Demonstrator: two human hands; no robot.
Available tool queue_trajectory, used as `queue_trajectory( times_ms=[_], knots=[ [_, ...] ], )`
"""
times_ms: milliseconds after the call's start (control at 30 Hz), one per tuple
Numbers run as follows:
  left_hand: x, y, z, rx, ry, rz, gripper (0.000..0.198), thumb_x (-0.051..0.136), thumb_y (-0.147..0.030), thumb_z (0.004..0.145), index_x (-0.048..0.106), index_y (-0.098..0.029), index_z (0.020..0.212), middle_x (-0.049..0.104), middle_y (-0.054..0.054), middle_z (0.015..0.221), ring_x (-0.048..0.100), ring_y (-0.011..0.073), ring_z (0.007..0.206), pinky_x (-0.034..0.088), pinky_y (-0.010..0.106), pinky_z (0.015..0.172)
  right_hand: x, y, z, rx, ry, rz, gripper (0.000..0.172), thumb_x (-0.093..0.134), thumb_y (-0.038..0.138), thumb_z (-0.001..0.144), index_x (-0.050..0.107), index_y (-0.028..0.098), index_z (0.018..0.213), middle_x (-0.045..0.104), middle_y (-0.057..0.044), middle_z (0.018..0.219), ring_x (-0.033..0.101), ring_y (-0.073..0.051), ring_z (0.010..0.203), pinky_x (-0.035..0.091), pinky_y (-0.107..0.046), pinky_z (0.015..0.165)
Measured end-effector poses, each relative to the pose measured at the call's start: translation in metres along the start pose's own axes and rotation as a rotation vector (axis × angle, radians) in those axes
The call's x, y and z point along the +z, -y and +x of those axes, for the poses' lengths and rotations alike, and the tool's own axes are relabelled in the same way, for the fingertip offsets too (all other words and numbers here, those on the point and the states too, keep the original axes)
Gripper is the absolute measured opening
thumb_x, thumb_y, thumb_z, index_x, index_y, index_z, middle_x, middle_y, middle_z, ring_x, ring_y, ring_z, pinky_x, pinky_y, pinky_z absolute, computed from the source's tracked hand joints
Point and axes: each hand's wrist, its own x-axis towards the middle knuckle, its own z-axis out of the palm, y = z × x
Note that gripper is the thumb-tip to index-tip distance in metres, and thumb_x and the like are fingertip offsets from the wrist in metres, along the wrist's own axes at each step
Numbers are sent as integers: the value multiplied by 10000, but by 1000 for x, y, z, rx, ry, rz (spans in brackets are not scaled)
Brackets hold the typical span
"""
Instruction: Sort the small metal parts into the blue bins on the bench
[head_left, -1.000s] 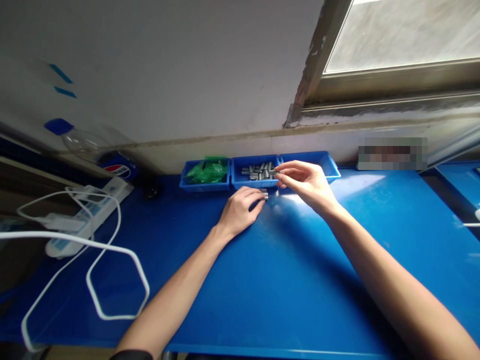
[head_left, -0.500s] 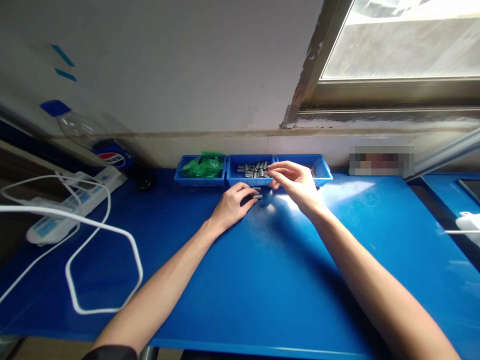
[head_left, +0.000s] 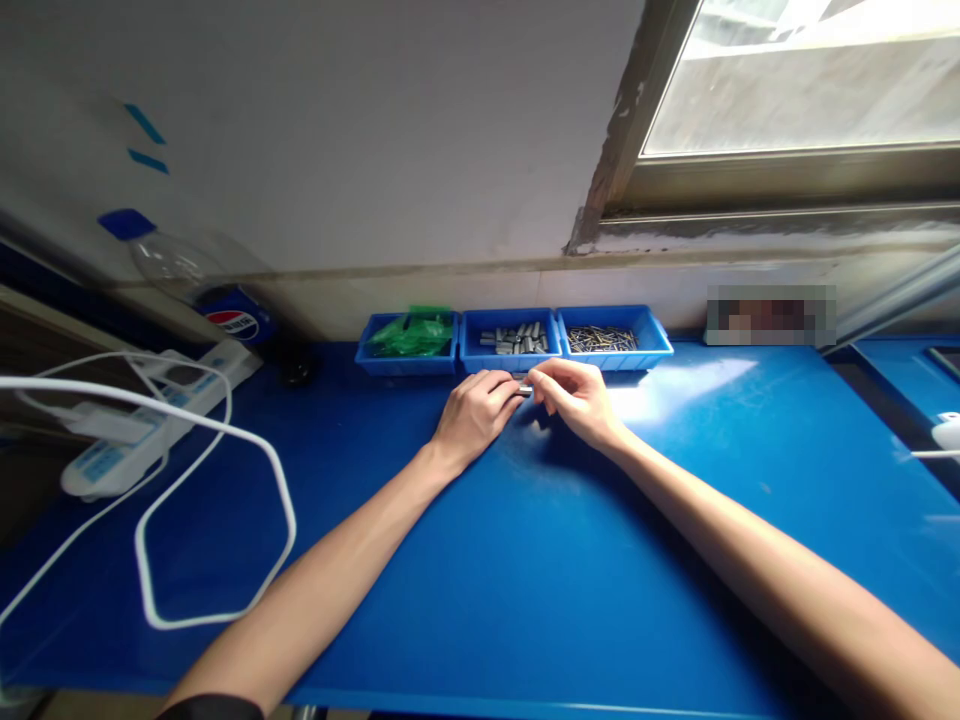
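My left hand (head_left: 471,415) is closed around a short grey metal cylinder (head_left: 526,391), whose end sticks out past the thumb and fingertips. A second grey piece seems to show just behind it, partly covered. Fingers pinched, my right hand (head_left: 576,398) meets the cylinder's right end; whatever is between its fingertips is too small to make out. Behind the hands, a blue bin (head_left: 510,363) holds several similar metal cylinders (head_left: 523,338). The blue bin to its right (head_left: 616,360) contains many thin screw-like or pin-like metal pieces (head_left: 600,339).
A third blue bin (head_left: 409,367) at the left holds green plastic bags (head_left: 414,334). White cables (head_left: 283,490) loop over the left of the blue table (head_left: 480,580), beside a power strip (head_left: 112,468) and a leaning Pepsi bottle (head_left: 232,318). A wall and window (head_left: 795,100) stand behind.
My right hand has come down and left from in front of the right-hand bin to the cylinder, its fingers pinching closer. My left hand's fingers have closed more around the cylinder.
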Motion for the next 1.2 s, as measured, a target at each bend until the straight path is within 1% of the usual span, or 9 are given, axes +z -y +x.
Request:
queue_trajectory(
  times_ms=[100, 233, 333, 467, 567, 700, 867, 1033, 1200],
  knots=[
    [2, 1, 2, -39, 15, -40, 151, 615, -272, 1026, 723, -172, 1058, 738, 92, 1082, 706, 221, 995, 594, 358, 903, -5, -4, -1, 25, 69, -17, 367, 701, 529, 919, 723, 176, 822, 665, -11, 652, 526, -121, 503, 432, -267, 499],
    [2, 2, 5, -79, 37, -126, 129, 627, -270, 1018, 696, -163, 1003, 699, 94, 1063, 682, 223, 1010, 585, 352, 917, -7, -7, 2, 79, 58, 36, 365, 706, 541, 916, 736, 178, 897, 663, -8, 673, 524, -124, 515, 437, -268, 505],
    [-1, 2, 6, -144, 2, -219, 134, 630, -282, 1017, 686, -162, 997, 703, 91, 1035, 687, 221, 990, 581, 352, 912, -8, -8, 5, 108, 36, 82, 361, 710, 556, 909, 734, 196, 902, 649, 7, 669, 514, -124, 508, 439, -274, 507],
    [-5, 6, 7, -323, 4, -602, 223, 682, -405, 987, 712, -187, 1024, 771, 41, 920, 739, 176, 814, 610, 295, 793, -8, -9, 6, 128, 34, 109, 361, 719, 578, 897, 728, 218, 919, 652, 17, 667, 524, -132, 501, 448, -286, 513],
    [-6, 12, 9, -472, 18, -888, 326, 738, -482, 930, 740, -166, 1009, 794, 50, 853, 766, 189, 773, 629, 291, 740, -9, -9, 5, 126, 65, 140, 344, 738, 551, 895, 719, 214, 960, 691, 9, 705, 564, -134, 514, 479, -286, 542],
    [-8, 19, 13, -557, 33, -1018, 381, 784, -509, 880, 758, -137, 963, 799, 71, 817, 759, 189, 731, 617, 286, 699, -9, -7, 2, 118, 134, 160, 349, 775, 470, 892, 724, 202, 1109, 764, -25, 831, 653, -143, 597, 553, -287, 622],
    [-9, 18, 15, -553, 80, -1041, 360, 771, -495, 895, 770, -142, 961, 800, 61, 820, 758, 182, 735, 605, 269, 694, -9, -9, 3, 121, 174, 159, 503, 866, 444, 809, 712, 199, 1220, 796, -44, 890, 717, -170, 645, 602, -311, 653],
    [-8, 13, 12, -508, 104, -946, 332, 745, -487, 917, 779, -159, 959, 797, 45, 829, 759, 186, 743, 611, 268, 692, -10, -13, 5, 126, 172, 187, 389, 869, 454, 805, 773, 185, 1070, 805, -58, 883, 726, -175, 674, 619, -323, 688],
    [-8, 7, 10, -462, -118, -616, 268, 633, -390, 1009, 780, -173, 953, 815, 56, 917, 778, 193, 820, 619, 290, 769, -12, -15, 3, 97, 33, 206, 354, 881, 449, 794, 784, 212, 1038, 793, -38, 865, 734, -178, 703, 636, -341, 731]
  ],
)
